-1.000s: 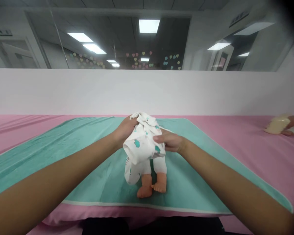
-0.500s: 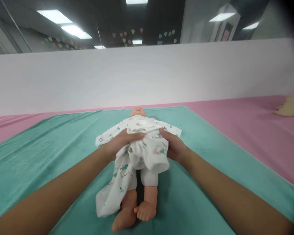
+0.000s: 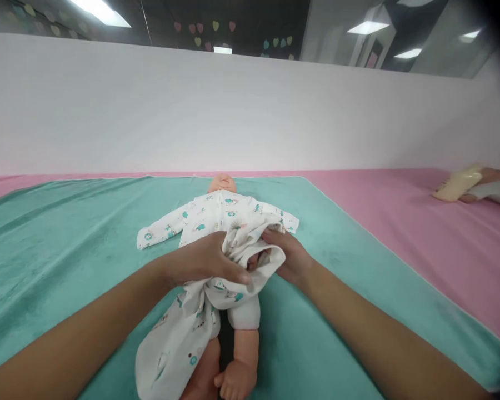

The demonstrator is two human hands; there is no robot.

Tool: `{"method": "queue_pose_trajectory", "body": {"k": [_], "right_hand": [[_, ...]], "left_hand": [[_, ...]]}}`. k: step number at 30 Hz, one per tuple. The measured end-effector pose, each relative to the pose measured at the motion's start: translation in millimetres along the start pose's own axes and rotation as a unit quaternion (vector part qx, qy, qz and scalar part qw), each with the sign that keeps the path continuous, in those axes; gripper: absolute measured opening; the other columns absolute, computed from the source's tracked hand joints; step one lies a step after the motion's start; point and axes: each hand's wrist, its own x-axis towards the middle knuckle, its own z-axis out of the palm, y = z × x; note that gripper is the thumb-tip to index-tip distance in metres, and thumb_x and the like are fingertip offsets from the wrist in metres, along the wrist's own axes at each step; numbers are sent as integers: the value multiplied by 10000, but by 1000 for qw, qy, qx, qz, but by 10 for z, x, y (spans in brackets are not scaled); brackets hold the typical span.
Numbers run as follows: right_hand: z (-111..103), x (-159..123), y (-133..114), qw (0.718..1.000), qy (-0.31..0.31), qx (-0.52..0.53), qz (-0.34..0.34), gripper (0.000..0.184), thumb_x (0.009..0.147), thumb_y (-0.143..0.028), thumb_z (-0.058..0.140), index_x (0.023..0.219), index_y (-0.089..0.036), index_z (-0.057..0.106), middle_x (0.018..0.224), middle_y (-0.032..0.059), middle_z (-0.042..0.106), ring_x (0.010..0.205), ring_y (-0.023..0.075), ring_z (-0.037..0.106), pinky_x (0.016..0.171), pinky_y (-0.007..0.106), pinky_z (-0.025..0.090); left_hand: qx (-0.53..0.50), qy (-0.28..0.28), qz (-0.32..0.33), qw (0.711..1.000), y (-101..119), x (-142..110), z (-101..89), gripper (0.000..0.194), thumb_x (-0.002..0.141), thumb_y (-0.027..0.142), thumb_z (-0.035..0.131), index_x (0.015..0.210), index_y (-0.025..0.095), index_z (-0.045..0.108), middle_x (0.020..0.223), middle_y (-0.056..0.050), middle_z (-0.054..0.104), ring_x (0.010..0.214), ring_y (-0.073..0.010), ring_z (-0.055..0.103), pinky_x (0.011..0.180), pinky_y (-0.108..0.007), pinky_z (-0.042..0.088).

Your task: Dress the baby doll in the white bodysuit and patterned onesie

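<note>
A baby doll [image 3: 245, 345] lies on its back, feet towards me, in a long-sleeved white shirt [image 3: 206, 216] with small green prints. Over its lower body I hold white printed baby trousers [image 3: 169, 347]. My left hand [image 3: 210, 258] is closed on the gathered fabric, thumb across the front of one opening. My right hand [image 3: 291, 256] grips the other side of that opening, some of its fingers hidden in the cloth. The other trouser leg hangs loose across the doll's leg on the left. Part of the doll's feet is cut off by the lower edge.
The doll lies on a teal sheet [image 3: 350, 294] spread over a pink cover [image 3: 383, 205]. A white panel [image 3: 233, 116] stands behind it, with dark glass and heart stickers [image 3: 191, 28] above. At the far right lies a pale yellow item [image 3: 458, 184] beside a skin-toned, limb-like piece.
My hands have gathered one trouser leg into a ring with its opening now showing. The bunched cloth has moved down off the shirt front, uncovering it. The camera view has shifted.
</note>
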Motion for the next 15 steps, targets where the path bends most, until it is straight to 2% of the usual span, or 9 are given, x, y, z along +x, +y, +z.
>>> {"method": "queue_pose_trajectory", "body": {"k": [2,4,6,7,9,12,15], "right_hand": [[2,19,49,1000,2,2,-3,444,823,-447,506,517,-139,598,461,15,542,456,114,495,524,243,442],[38,34,91,1000,13,-5,-5,417,807,-437,548,506,-150,583,432,-9,504,461,101,481,561,234,440],[84,39,115,999,18,-32,11,208,736,-366,659,693,-163,642,566,-15,583,591,114,547,672,250,457],[101,35,120,998,9,-50,22,217,691,-331,707,833,-178,650,688,-4,629,694,131,577,738,272,457],[102,11,110,995,-28,-82,41,465,621,-319,760,1041,-199,601,908,31,647,870,173,585,830,319,440],[20,-46,56,994,-57,-65,67,586,629,-524,699,1101,-200,568,975,63,636,940,205,580,839,344,439],[-67,-81,-5,996,-15,-36,81,775,644,-807,392,1073,-189,573,936,86,634,931,225,586,788,360,456]], "left_hand": [[21,22,2,1000,-22,2,-26,234,601,273,717,797,185,626,757,8,603,730,-162,565,657,-264,459],[8,98,30,995,-42,2,-44,231,678,262,639,895,188,624,833,-9,628,792,-186,582,697,-294,469],[-11,176,67,982,-35,-4,-51,271,695,234,602,961,182,608,884,-20,641,820,-202,592,702,-306,479],[-12,202,78,976,-17,-11,-48,300,690,221,599,988,179,597,897,-24,644,819,-205,596,693,-305,483],[6,229,83,970,42,-34,-25,371,684,206,595,1053,180,564,895,-24,644,794,-200,602,661,-295,489],[105,261,96,955,134,-74,30,518,691,186,571,1197,232,469,916,-5,634,791,-180,598,661,-273,482],[294,253,143,911,158,-94,64,507,705,140,520,1192,274,476,995,8,610,878,-172,566,737,-265,453]]}}
